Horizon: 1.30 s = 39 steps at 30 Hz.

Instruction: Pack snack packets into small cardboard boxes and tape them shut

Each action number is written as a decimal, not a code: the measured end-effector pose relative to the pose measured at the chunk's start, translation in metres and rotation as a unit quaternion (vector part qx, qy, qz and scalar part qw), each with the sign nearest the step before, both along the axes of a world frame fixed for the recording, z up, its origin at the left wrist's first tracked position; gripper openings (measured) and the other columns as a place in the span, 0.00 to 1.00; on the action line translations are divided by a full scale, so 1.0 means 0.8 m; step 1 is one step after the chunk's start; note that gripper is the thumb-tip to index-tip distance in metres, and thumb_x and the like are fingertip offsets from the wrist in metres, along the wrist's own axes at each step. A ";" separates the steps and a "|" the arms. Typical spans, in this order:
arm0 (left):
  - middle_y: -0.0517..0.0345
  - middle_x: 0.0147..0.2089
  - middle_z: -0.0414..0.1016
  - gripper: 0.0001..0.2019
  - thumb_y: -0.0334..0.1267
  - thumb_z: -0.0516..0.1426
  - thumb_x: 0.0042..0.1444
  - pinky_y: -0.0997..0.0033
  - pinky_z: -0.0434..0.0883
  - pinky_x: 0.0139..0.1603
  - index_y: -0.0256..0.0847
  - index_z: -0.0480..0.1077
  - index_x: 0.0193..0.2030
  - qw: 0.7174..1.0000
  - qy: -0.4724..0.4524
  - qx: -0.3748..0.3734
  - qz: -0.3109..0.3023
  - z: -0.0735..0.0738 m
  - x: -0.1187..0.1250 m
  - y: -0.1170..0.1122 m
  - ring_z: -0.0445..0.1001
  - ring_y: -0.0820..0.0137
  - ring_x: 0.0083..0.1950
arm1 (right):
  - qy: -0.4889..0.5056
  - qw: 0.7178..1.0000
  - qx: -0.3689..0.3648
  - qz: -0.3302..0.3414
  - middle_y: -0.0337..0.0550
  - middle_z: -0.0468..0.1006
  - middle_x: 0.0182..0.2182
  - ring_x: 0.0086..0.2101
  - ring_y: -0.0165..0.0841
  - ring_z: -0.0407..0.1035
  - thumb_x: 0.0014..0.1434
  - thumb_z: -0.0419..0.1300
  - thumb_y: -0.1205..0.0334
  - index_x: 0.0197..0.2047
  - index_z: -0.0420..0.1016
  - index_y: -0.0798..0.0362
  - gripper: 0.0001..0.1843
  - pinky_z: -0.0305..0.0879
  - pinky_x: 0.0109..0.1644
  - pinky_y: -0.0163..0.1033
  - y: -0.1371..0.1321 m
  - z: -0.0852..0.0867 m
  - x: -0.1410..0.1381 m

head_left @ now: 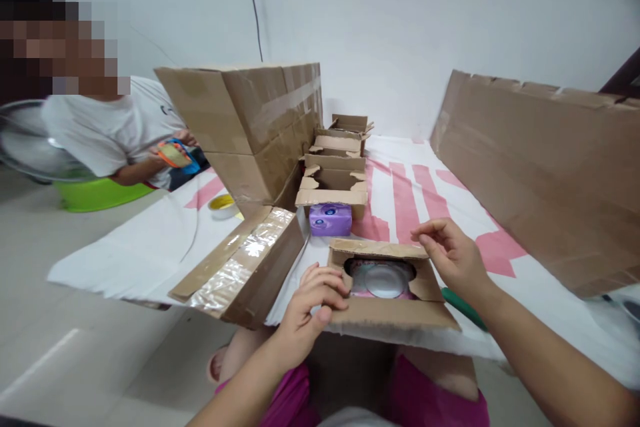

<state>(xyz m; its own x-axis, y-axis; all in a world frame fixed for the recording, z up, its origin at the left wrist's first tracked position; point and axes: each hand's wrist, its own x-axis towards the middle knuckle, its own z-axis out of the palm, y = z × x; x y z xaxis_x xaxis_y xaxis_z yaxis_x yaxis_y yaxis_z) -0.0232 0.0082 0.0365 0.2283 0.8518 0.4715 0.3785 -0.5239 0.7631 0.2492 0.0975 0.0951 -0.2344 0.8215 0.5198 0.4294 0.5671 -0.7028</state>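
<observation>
A small cardboard box (390, 310) lies in front of me with its flaps partly folded in, and a pale, round-topped item (384, 279) shows through the gap. My left hand (307, 310) grips the box's near-left flap with curled fingers. My right hand (450, 253) pinches the far-right flap edge. My legs in magenta shorts are below the box.
A taped box (245, 267) lies to the left, a purple tissue pack (330, 219) and several open small boxes (334, 180) behind, stacked cartons (250, 127) beyond. Flat cardboard (545, 167) leans at right. Another person (115, 133) sits at far left. A yellow tape roll (223, 205) rests on the white-pink sheet (405, 193).
</observation>
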 end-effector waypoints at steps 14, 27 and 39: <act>0.45 0.74 0.44 0.21 0.40 0.59 0.54 0.33 0.50 0.65 0.42 0.70 0.55 0.947 0.306 0.051 0.077 0.021 0.011 0.024 0.38 0.42 0.73 | -0.135 0.982 0.085 0.101 0.45 0.78 0.36 0.37 0.34 0.73 0.58 0.48 0.76 0.38 0.74 0.53 0.16 0.70 0.42 0.40 0.041 -0.001 -0.029; 0.40 0.68 0.57 0.25 0.37 0.59 0.53 0.40 0.59 0.66 0.37 0.65 0.58 0.962 0.267 0.048 0.037 -0.003 0.006 0.028 0.47 0.48 0.73 | -0.348 0.902 0.099 0.234 0.49 0.77 0.36 0.37 0.36 0.70 0.62 0.54 0.71 0.38 0.77 0.56 0.10 0.67 0.43 0.40 0.056 -0.007 -0.062; 0.40 0.68 0.57 0.26 0.37 0.60 0.53 0.40 0.58 0.67 0.37 0.65 0.59 0.967 0.249 0.046 0.034 -0.005 0.004 0.027 0.47 0.49 0.73 | -0.305 0.933 0.093 0.169 0.48 0.76 0.38 0.38 0.34 0.70 0.59 0.51 0.76 0.45 0.74 0.55 0.16 0.67 0.41 0.37 0.055 -0.016 -0.047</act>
